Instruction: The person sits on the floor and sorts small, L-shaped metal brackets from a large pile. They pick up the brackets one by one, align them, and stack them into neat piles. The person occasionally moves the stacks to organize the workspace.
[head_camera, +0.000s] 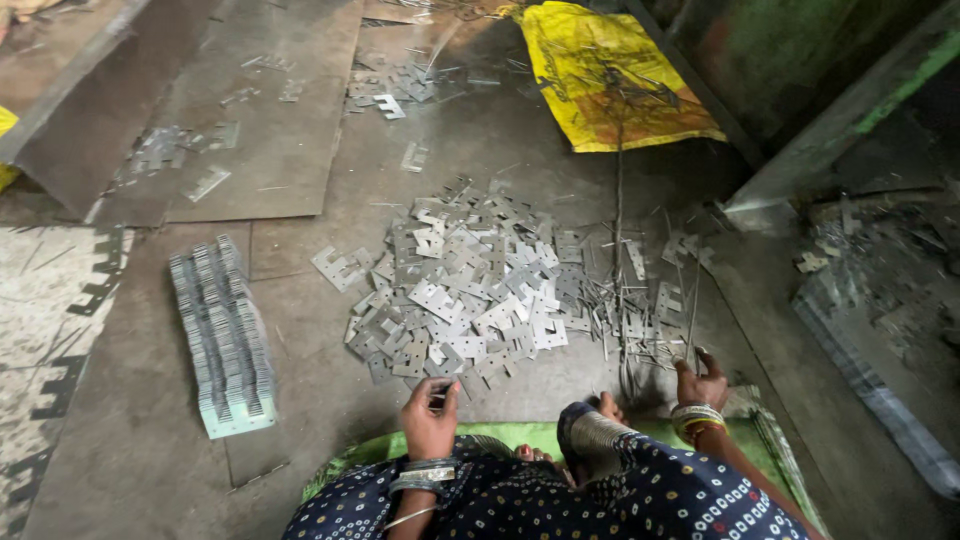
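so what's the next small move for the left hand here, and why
Probably thread the small flat grey metal plate in the left hand onto the thin metal rods the right hand grips; a neat threaded row of plates lies left of the loose pile.

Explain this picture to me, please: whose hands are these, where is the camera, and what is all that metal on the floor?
There is one picture, taken by a camera worn on a person's head, looking down at their own lap and hands. No machine is involved. The person sits on a green mat on the floor. Ahead lies a loose heap of small flat grey metal plates with cut notches. To the left stands a neat packed row of the same plates set on edge. Further off lies a crumpled yellow sack. The left hand pinches one small plate from the heap's near edge. The right hand grips thin metal rods standing up from the floor.
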